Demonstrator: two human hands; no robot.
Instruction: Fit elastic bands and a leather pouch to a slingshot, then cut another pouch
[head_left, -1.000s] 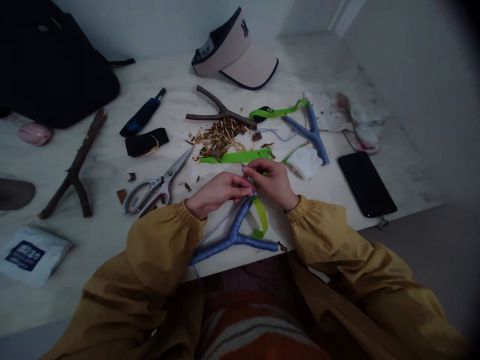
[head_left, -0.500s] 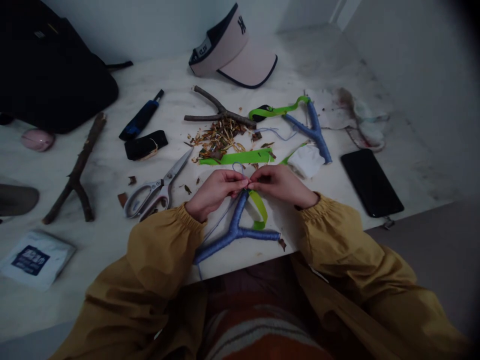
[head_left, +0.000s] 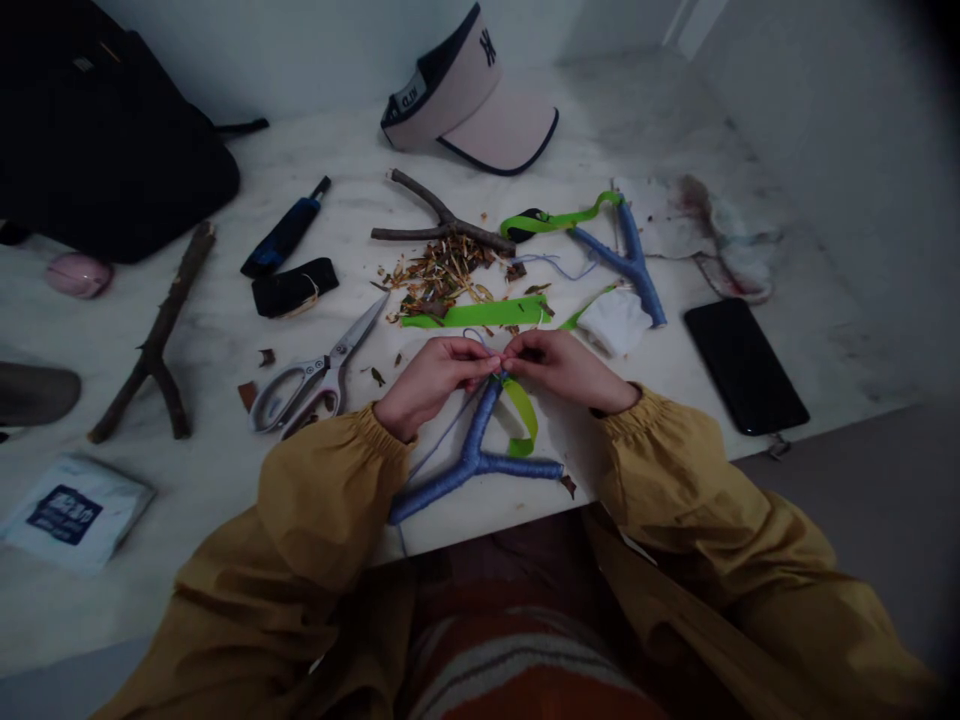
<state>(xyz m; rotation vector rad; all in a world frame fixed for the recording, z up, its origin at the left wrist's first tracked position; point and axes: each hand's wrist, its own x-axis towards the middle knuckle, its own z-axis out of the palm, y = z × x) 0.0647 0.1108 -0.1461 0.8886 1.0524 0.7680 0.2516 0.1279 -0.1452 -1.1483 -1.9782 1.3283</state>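
Note:
A forked stick wrapped in blue cord [head_left: 475, 457] lies at the table's near edge, with a green band [head_left: 523, 415] looped beside one prong. My left hand [head_left: 431, 381] and my right hand [head_left: 561, 367] meet at the tip of that prong. Both pinch thin blue thread [head_left: 480, 343] there, fingers closed. A loose strand trails down toward my left sleeve.
Scissors [head_left: 315, 375] lie left of my hands. Behind them are a green strip [head_left: 475, 315], bark shavings [head_left: 439, 273], a bare forked stick [head_left: 442, 222] and a second blue-wrapped fork [head_left: 626, 262]. A phone [head_left: 745, 365] lies right; a cap [head_left: 471, 100], a bag [head_left: 97, 140] and another stick [head_left: 154, 340] lie farther off.
My hands shifted slightly forward and drew together at the prong tip; the blue fork moved a little with them. The rest stays put.

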